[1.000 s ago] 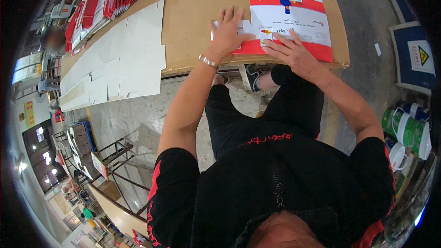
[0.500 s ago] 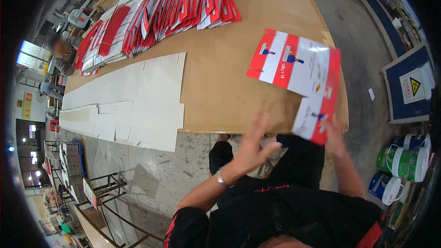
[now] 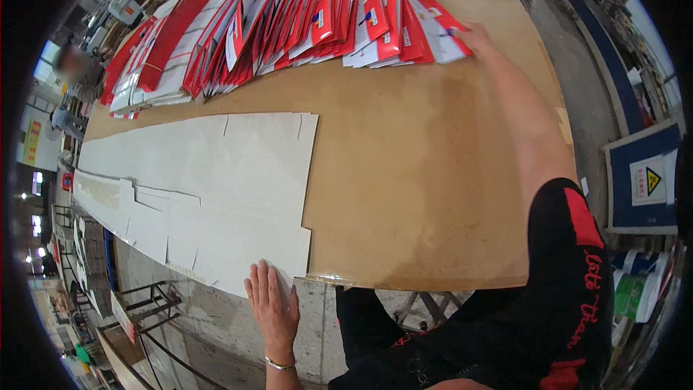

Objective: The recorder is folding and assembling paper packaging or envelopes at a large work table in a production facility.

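Observation:
At the far side of the table, my right hand is closed on the edge of a folded red and white carton. That carton leans at the right end of a long row of folded red and white cartons. My left hand is open, its fingers stretched out over the near edge of the flat carton blanks. These blanks lie plain white side up, overlapping in a stack on the left of the table. The fingertips of my right hand are partly hidden behind the carton.
Brown board covers the tabletop. A bundled stack of cartons stands at the far left, with a person beyond it. To the right are a blue panel with a warning sign and buckets. A metal frame stands lower left.
My right hand has carried the carton from the table's near right to the far row's end, where it is now folded. My left hand has moved left onto the white blanks.

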`<action>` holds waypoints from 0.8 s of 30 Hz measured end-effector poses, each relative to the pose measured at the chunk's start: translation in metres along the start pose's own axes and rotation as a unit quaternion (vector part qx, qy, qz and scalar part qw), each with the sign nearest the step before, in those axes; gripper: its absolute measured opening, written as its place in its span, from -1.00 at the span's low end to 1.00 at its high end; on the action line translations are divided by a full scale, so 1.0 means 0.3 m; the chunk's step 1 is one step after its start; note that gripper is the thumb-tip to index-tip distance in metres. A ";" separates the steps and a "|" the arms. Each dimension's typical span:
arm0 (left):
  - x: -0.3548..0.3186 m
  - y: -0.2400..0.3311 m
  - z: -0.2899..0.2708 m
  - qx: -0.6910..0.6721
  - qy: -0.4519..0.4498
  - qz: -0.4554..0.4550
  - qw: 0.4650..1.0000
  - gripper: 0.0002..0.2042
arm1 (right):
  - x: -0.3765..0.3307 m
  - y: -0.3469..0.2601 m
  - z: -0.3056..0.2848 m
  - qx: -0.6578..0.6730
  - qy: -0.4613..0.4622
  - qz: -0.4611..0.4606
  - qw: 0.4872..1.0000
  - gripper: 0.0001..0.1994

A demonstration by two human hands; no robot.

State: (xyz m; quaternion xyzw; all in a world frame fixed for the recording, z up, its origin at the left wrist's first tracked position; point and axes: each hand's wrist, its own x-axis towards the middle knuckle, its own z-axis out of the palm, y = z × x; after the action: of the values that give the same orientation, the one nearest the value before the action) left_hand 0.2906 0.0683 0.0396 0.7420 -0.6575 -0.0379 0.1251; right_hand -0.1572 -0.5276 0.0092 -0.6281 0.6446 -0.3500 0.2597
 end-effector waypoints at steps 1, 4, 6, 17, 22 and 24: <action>-0.011 -0.006 -0.024 0.015 -0.009 -0.017 1.000 -0.35 | -0.031 -0.079 0.179 0.040 -0.027 0.010 0.999 -0.69; 0.020 0.015 -0.057 -0.043 0.042 0.002 0.998 -0.57 | -0.057 -0.144 0.179 0.152 -0.075 -0.003 0.986 -0.63; -0.015 -0.001 -0.155 -0.066 0.130 -0.036 0.989 -0.74 | -0.290 -0.294 0.273 0.075 -0.098 -0.066 0.990 -0.61; -0.038 0.556 -0.107 -0.194 0.047 0.265 0.943 -0.55 | -1.624 -0.583 -0.189 -0.105 -0.234 -0.508 0.822 -0.70; -0.040 0.453 -0.091 -0.092 -0.015 0.199 0.976 -0.18 | -1.727 -0.225 -0.486 0.014 -0.175 -0.248 0.953 -0.81; 0.009 0.387 0.029 -0.044 -0.016 0.253 0.966 -0.33 | -1.759 -0.036 -0.586 0.047 -0.173 -0.162 0.970 -0.80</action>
State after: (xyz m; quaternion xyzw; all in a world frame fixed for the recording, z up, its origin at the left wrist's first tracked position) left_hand 0.1769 0.0524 0.0590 0.5448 -0.8233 -0.0459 0.1528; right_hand -0.2465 0.0179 0.0713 -0.7621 0.4626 -0.3036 0.3361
